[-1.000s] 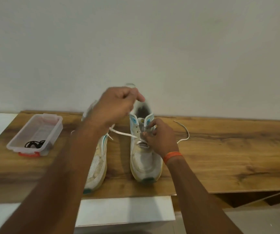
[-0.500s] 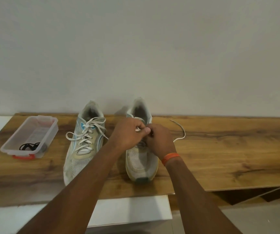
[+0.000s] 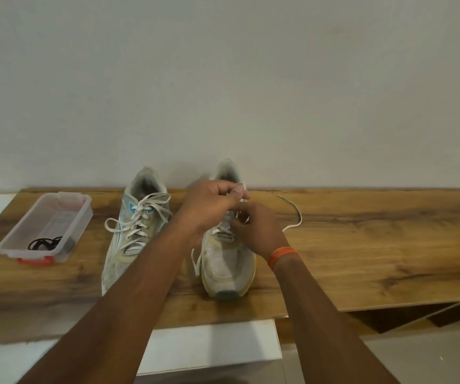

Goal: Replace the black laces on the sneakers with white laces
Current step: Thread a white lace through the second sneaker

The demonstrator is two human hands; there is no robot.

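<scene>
Two worn white sneakers stand side by side on the wooden table (image 3: pixel 361 245), toes toward me. The left sneaker (image 3: pixel 134 231) is fully laced in white. Over the tongue of the right sneaker (image 3: pixel 227 270) my left hand (image 3: pixel 212 206) pinches the white lace (image 3: pixel 295 214) near the top eyelets. My right hand (image 3: pixel 256 228), with an orange band at the wrist, holds the same lace just below. One free lace end curls on the table to the right, another hangs down the shoe's left side. The black laces (image 3: pixel 43 243) lie coiled in a plastic box.
The clear plastic box (image 3: pixel 15 239) with red clips sits at the table's left end. A plain wall runs directly behind the sneakers. A white surface (image 3: pixel 212 347) lies below the table's front edge, and a white surface adjoins the far left.
My left hand came down from above the left sneaker onto the right sneaker's top eyelets, then lifted slightly with the lace. The left sneaker is now uncovered.
</scene>
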